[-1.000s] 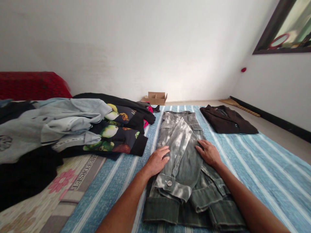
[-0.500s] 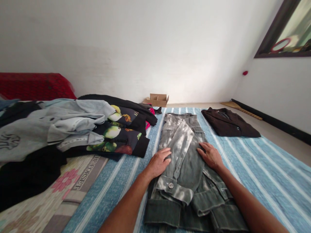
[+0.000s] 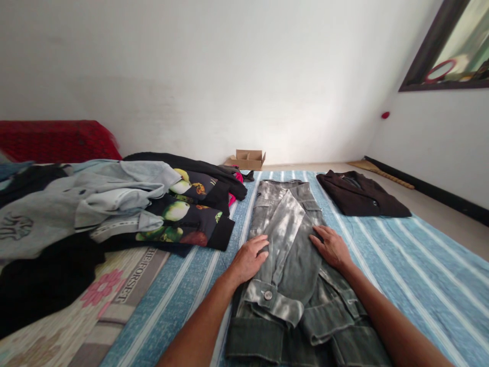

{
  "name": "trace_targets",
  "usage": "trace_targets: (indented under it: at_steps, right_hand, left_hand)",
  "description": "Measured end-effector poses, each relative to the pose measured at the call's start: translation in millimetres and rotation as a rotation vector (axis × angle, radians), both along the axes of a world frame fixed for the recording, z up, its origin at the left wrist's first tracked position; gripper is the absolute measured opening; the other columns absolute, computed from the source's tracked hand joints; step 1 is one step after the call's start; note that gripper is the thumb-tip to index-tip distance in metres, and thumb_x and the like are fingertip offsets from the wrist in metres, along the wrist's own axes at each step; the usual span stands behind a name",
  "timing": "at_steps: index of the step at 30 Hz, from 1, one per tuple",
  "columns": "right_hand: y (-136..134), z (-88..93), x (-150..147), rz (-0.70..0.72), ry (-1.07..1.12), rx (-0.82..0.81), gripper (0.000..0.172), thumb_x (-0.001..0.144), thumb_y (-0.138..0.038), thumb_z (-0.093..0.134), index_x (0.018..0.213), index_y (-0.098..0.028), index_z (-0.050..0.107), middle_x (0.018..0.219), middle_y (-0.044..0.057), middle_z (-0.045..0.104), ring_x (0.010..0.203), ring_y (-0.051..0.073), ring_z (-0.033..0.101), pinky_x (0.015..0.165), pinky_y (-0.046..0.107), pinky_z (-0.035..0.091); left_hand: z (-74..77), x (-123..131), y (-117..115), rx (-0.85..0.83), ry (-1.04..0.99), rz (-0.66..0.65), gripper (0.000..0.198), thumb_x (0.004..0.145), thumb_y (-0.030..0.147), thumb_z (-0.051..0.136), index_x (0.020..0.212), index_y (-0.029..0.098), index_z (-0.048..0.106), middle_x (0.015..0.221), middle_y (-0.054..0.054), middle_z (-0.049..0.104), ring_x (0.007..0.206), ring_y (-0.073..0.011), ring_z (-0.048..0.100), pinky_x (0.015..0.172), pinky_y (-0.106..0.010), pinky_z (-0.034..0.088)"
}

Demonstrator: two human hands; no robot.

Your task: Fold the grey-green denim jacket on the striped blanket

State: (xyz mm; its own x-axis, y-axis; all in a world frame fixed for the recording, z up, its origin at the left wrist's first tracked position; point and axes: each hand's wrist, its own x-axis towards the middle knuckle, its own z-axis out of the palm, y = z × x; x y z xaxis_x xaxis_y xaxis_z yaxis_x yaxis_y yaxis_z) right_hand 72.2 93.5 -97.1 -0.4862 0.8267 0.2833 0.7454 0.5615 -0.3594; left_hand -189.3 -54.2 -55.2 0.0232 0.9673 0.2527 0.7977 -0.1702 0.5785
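A grey-green denim jacket (image 3: pixel 294 255) with pale bleached patches lies face down on the striped sheet in front of me. Its sides and sleeves are folded inward over the back, and a buttoned cuff (image 3: pixel 273 298) rests near the hem. On the left folded edge lies my left hand (image 3: pixel 250 259), fingers stretched over the cloth. My right hand (image 3: pixel 331 245) rests against the opposite edge, its fingers loosely spread on the fabric. Neither hand lifts the jacket. The undersides of both palms are hidden.
To the left is a heap of clothes with a grey shirt (image 3: pixel 110 199) and a dark fruit-print garment (image 3: pixel 194 219). A folded dark brown garment (image 3: pixel 361 193) lies at the right on the blue striped sheet (image 3: pixel 428 275). A cardboard box (image 3: pixel 249 160) stands by the wall.
The view has shifted very slightly. Both hands stay in place on the jacket, which keeps its folded shape.
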Motion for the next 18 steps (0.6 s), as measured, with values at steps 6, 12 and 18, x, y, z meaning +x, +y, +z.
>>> trace_targets:
  at_steps: [6,12,18]
  right_hand:
    - [-1.3,1.7,-0.2,0.005,0.015,0.001,0.046,0.092,-0.049,0.038,0.122,-0.019,0.057,0.126,0.009,0.057,0.116,0.025,0.051,0.096,0.039,0.041]
    - [-1.4,2.2,-0.3,-0.002,0.014,-0.012,0.047,0.092,-0.049,0.038,0.123,-0.019,0.057,0.126,0.009,0.057,0.117,0.025,0.051,0.096,0.04,0.041]
    - [-1.9,3.3,-0.7,-0.011,0.01,-0.014,0.046,0.091,-0.048,0.039,0.123,-0.02,0.057,0.126,0.009,0.057,0.117,0.025,0.052,0.096,0.04,0.042]
  left_hand:
    - [-2.3,-0.5,0.3,0.015,-0.005,0.002,0.034,0.08,0.015,0.053,0.111,0.019,0.066,0.13,-0.007,0.058,0.122,-0.0183,0.051,0.106,-0.035,0.039]
    - [-1.4,-0.3,0.0,0.017,-0.009,0.0,0.034,0.079,0.015,0.053,0.111,0.02,0.066,0.13,-0.006,0.058,0.122,-0.0183,0.052,0.106,-0.036,0.039]
    - [0.0,0.3,-0.3,0.009,-0.008,-0.004,0.035,0.079,0.014,0.053,0.111,0.019,0.066,0.13,-0.007,0.058,0.122,-0.0184,0.051,0.106,-0.036,0.039]
